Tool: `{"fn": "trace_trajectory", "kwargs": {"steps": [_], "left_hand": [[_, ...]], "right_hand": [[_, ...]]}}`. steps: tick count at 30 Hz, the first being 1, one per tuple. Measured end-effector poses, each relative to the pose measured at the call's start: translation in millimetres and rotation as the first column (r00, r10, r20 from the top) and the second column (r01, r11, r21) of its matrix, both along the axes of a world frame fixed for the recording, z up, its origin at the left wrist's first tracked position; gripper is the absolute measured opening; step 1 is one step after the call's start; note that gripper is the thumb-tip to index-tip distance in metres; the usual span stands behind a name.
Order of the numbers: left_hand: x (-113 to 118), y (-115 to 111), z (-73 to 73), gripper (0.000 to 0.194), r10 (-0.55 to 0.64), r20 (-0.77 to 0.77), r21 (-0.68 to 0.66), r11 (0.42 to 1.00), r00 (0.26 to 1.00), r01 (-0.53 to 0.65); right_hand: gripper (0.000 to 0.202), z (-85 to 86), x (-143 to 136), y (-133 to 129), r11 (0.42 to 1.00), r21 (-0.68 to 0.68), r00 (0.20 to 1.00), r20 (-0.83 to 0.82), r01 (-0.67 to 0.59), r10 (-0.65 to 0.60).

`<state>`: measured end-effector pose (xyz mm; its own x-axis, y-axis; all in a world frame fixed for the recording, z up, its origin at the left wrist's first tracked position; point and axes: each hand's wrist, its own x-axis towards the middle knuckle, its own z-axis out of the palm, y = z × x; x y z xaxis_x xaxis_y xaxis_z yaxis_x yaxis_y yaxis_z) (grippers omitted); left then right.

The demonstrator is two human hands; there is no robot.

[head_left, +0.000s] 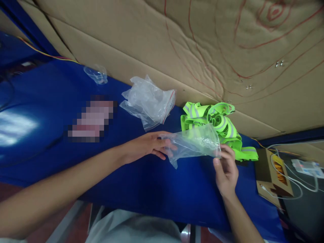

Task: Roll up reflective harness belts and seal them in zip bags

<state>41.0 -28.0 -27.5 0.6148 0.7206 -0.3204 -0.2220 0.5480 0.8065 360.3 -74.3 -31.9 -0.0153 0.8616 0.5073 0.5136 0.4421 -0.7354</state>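
A clear plastic bag [192,143] is stretched between my two hands above the blue table. My right hand [226,168] pinches the bag's right edge between thumb and fingers. At the bag's left end is my left hand [154,145], its fingers spread and partly behind the film. Just behind the bag lies a heap of neon-green straps with grey reflective stripes [224,126]. Other clear zip bags [149,101] are piled behind my left hand, beside the cardboard wall.
Cardboard [141,44] with red lines rises behind the blue table [152,189]. A small clear plastic item [97,75] lies at back left, near a pixelated object [92,119]. At right are an open cardboard box [273,172] and white cables [298,184].
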Motion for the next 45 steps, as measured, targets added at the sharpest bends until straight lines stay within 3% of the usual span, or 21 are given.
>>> {"fn": "trace_trajectory", "kwargs": {"steps": [2,4,6,8,10,13,16,19,23,28,31,34,36,38,41,43,44,45], "left_hand": [[4.0,-1.8,-3.0,0.055,0.078,-0.014,0.030,0.997,0.997,-0.077],[9.8,-5.6,-5.1,0.052,0.148,0.012,0.021,0.989,0.989,-0.148],[16.3,-10.7,-6.5,0.051,0.171,0.058,0.006,0.985,0.984,-0.172],[21.9,-15.4,-7.3,0.049,0.141,0.087,0.005,0.990,0.986,-0.142],[25.1,-17.7,-7.6,0.043,0.115,0.078,0.014,0.993,0.990,-0.116],[24.9,-15.3,-7.7,0.033,0.193,0.071,0.012,0.981,0.979,-0.195],[22.8,-12.1,-7.8,0.031,0.271,0.112,0.020,0.961,0.956,-0.275],[24.8,-15.7,-7.6,0.033,0.203,0.106,0.019,0.978,0.973,-0.206],[28.8,-22.4,-8.3,0.033,0.095,0.096,0.015,0.995,0.991,-0.097],[28.7,-20.1,-9.5,0.033,0.154,0.079,0.079,0.984,0.985,-0.160],[27.4,-19.7,-6.1,0.032,0.178,0.028,0.230,0.956,0.984,-0.180],[14.2,-15.1,10.4,0.037,0.299,0.007,0.404,0.872,0.954,-0.276],[-5.6,-4.1,34.2,0.044,0.474,-0.018,0.509,0.762,0.880,-0.400],[-32.4,16.5,67.2,0.053,0.665,-0.092,0.637,0.611,0.741,-0.469],[-73.9,61.3,118.3,0.063,0.778,-0.248,0.828,0.480,0.578,-0.291],[-94.3,90.1,140.4,0.063,0.781,-0.428,0.839,0.531,0.455,-0.122],[-100.4,100.6,146.0,0.069,0.776,-0.521,0.811,0.580,0.355,-0.077],[-103.1,107.2,147.8,0.081,0.792,-0.570,0.808,0.589,0.218,-0.030]], "right_hand": [[0.038,-5.0,-8.1,0.8,0.999,-0.020,0.986,-0.162,0.038,-0.041],[0.039,-9.7,-18.2,-0.5,0.988,-0.154,0.947,-0.319,-0.024,-0.027],[0.031,-13.0,-29.2,-4.4,0.924,-0.329,0.911,-0.409,-0.196,0.047],[0.030,-14.7,-39.3,-9.6,0.817,-0.456,0.890,-0.433,-0.352,0.142],[0.027,-15.2,-46.3,-14.1,0.769,-0.523,0.910,-0.372,-0.368,0.182],[0.027,-14.7,-49.3,-16.7,0.796,-0.548,0.960,-0.238,-0.257,0.146],[0.024,-15.1,-47.1,-16.5,0.791,-0.558,0.963,-0.226,-0.251,0.146],[0.026,-17.4,-46.3,-17.6,0.778,-0.559,0.954,-0.241,-0.288,0.180],[0.026,-18.9,-48.2,-19.5,0.805,-0.545,0.971,-0.177,-0.234,0.163],[0.025,-15.4,-45.6,-20.8,0.846,-0.478,0.971,-0.082,-0.236,0.224],[0.023,-16.8,-42.4,-20.9,0.850,-0.454,0.960,-0.045,-0.266,0.276],[0.017,-19.9,-41.7,-18.7,0.867,-0.419,0.953,0.009,-0.271,0.302],[0.015,-20.3,-42.7,-17.0,0.869,-0.402,0.945,0.028,-0.288,0.326],[0.015,-19.0,-44.1,-16.0,0.863,-0.399,0.935,0.034,-0.310,0.352],[0.015,-16.2,-45.1,-16.6,0.853,-0.401,0.922,0.053,-0.333,0.384],[0.015,-15.4,-44.8,-17.9,0.848,-0.399,0.911,0.068,-0.348,0.406],[0.015,-15.4,-44.4,-18.6,0.845,-0.399,0.907,0.073,-0.355,0.415],[0.015,-15.8,-44.0,-19.2,0.844,-0.397,0.903,0.074,-0.362,0.422]]}}
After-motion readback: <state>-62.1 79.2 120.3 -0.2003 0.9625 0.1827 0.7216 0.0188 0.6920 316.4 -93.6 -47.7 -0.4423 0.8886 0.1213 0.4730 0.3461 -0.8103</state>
